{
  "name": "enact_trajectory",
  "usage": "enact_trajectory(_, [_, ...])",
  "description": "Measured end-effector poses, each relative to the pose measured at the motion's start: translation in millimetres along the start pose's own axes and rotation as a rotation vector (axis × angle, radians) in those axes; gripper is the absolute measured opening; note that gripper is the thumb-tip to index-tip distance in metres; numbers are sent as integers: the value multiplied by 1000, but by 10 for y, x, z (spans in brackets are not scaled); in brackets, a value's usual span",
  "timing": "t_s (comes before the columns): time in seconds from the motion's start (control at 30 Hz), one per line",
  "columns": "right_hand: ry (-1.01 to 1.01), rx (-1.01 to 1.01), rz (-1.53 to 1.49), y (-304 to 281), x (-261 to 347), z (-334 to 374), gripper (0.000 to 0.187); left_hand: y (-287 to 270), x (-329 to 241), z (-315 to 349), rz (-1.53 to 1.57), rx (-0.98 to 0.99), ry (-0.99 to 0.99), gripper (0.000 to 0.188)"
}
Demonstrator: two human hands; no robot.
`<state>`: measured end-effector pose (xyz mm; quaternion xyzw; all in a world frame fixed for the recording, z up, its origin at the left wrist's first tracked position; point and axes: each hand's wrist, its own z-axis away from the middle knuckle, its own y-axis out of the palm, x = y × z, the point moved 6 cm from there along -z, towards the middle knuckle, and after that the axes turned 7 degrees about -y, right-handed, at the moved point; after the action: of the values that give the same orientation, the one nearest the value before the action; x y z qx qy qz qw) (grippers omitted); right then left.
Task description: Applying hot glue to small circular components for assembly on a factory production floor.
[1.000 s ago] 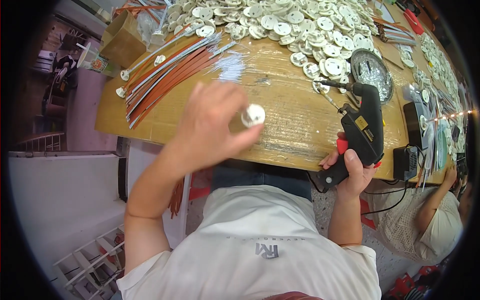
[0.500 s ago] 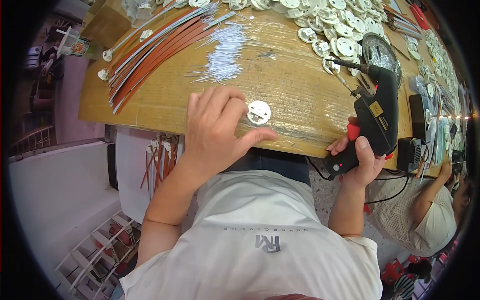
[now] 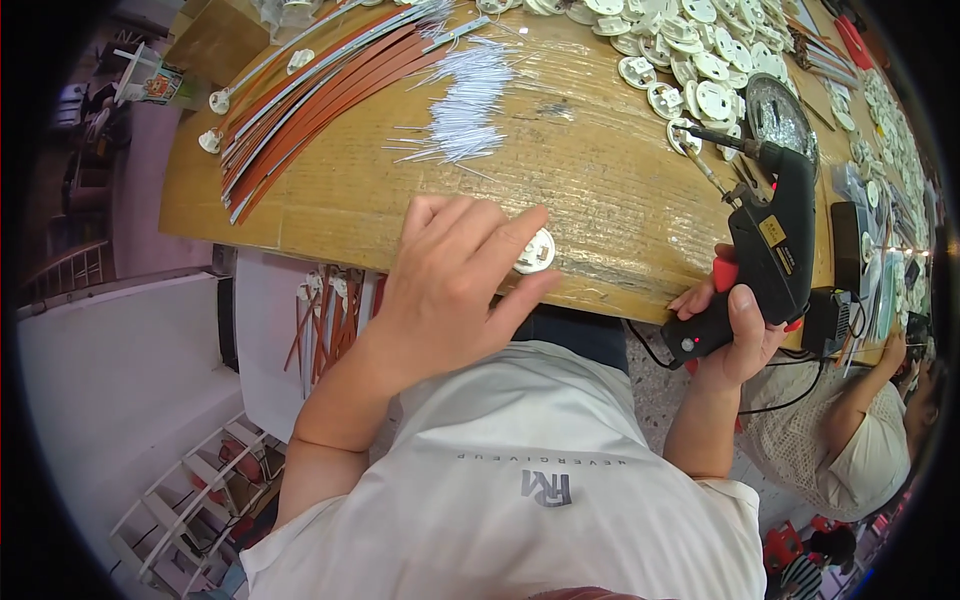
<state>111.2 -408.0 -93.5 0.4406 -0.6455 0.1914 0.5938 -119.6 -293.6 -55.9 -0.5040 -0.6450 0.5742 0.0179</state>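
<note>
A small white round plastic base (image 3: 539, 253) lies near the front edge of the wooden table, its left side covered by my fingers. The index finger and thumb of my left hand (image 3: 455, 280) close around its far and near sides; the other fingers are curled. In my right hand (image 3: 745, 340) is a black soldering gun (image 3: 772, 235) with a red trigger, gripped by its handle. Its dark tip and a thin metal feed tube point left, close to the pile of white round bases (image 3: 700, 60).
Thin white wires (image 3: 467, 110) lie in a heap beyond my left hand, beside long orange and grey strips (image 3: 310, 110). A dark round dish (image 3: 775, 115) stands behind the soldering gun. At right sit a black box (image 3: 827, 320) with cables and another person (image 3: 840, 430).
My left hand has come nearer the white round base and closed around it. The base has slid toward the table's front edge. My right hand still holds the soldering gun.
</note>
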Motion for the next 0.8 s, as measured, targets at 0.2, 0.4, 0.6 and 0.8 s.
enact_trajectory(0.2, [-1, 3, 2, -11, -15, -2, 41, -4, 121, 44, -58, 95, -33, 31])
enact_trajectory(0.4, [6, -13, 75, -44, -53, 9, 48, -153, 274, -110, -55, -34, -30, 19])
enact_trajectory(0.6, [18, 2, 21, -48, -52, 16, 41, -160, 489, -361, -154, 55, -57, 5])
enact_trajectory(0.8, [-20, -4, 74, -35, -42, -3, 47, -73, 438, -399, -321, 111, 40, 9])
